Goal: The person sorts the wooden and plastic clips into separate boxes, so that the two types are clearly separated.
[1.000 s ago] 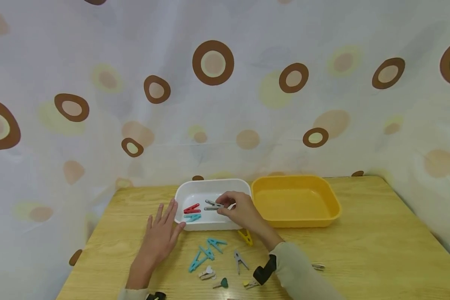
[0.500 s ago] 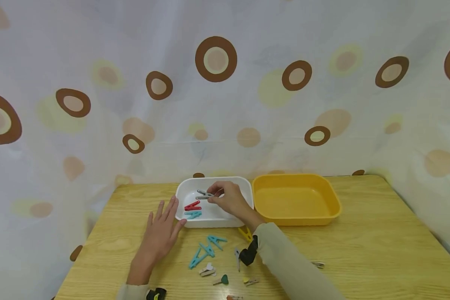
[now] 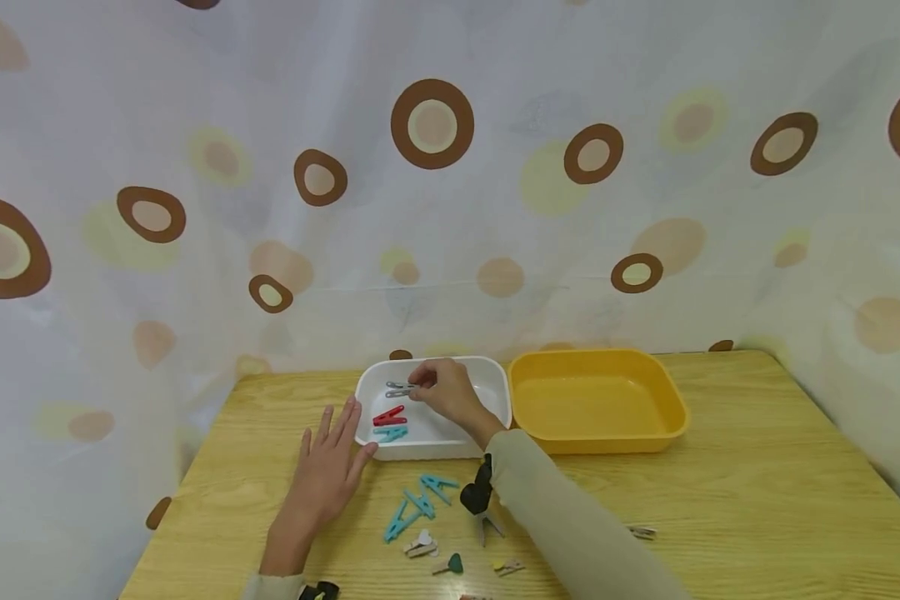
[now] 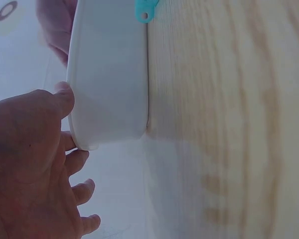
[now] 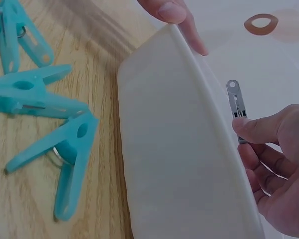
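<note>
My right hand (image 3: 450, 392) pinches a grey clothespin (image 5: 235, 102) between thumb and fingers, over the back left part of the white tray (image 3: 450, 448). Inside that tray lie a red clothespin (image 3: 389, 417) and a light blue clothespin (image 3: 392, 432), side by side near its left wall. With fingers spread and fairly straight, my left hand (image 3: 326, 479) touches the tray's left front corner; its thumb and a finger meet the rim in the left wrist view. Several turquoise clothespins (image 5: 70, 144) rest on the table just in front of the tray.
An orange-yellow tray (image 3: 675, 429) stands right beside the white one. On the wooden table (image 3: 757, 500) nearer me are a grey clothespin (image 3: 485, 527) and small wooden pegs with a white heart (image 3: 422, 543), a green heart (image 3: 455, 564) and a yellow top (image 3: 507, 567). Another small peg (image 3: 642, 532) lies farther right.
My right hand has carried the grey clothespin left and toward the back of the white tray. The left hand stays at the tray's corner. My right sleeve now covers the yellow clothespin.
</note>
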Demonstrator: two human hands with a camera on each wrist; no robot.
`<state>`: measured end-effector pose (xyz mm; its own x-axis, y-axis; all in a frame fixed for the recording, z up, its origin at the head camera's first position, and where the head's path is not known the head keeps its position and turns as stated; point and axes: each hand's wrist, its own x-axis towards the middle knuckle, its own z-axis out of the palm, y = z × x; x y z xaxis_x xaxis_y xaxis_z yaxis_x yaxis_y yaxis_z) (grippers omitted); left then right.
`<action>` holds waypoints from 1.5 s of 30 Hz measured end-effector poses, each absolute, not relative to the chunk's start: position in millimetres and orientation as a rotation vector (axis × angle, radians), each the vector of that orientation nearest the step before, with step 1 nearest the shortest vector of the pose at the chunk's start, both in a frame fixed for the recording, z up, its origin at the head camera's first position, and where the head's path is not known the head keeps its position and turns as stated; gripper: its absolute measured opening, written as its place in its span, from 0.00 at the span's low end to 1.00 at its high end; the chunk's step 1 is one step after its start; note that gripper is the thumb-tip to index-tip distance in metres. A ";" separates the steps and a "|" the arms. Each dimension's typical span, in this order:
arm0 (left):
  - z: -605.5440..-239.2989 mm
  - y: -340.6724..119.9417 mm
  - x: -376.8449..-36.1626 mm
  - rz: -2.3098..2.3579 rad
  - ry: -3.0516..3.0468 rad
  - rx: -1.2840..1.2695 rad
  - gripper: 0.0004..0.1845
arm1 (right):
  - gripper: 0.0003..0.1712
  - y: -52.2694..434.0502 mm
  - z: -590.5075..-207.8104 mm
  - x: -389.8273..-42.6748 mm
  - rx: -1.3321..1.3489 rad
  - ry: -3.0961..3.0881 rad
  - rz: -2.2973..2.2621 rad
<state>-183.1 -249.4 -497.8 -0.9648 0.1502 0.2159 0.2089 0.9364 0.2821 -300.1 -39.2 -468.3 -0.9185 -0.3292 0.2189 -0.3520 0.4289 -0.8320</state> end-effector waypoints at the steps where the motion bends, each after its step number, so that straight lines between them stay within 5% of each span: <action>1: -498.0 -249.7 -182.2 -0.452 -2.905 -0.267 0.38 | 0.06 -41.8 -469.7 -301.4 0.624 -2.638 1.553; 29: -507.7 -236.6 -180.4 -0.482 -2.899 -0.281 0.37 | 0.07 -63.1 -491.0 -314.5 0.436 -2.773 1.564; 45: -497.2 -248.1 -183.9 -0.454 -2.914 -0.265 0.37 | 0.10 -55.4 -459.4 -307.1 0.665 -2.716 1.531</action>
<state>-183.9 -248.1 -497.2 -0.9678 0.1471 0.2041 0.2022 0.9375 0.2832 -307.1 -55.4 -459.4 -0.9120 -0.3772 0.1611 -0.3331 0.4521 -0.8274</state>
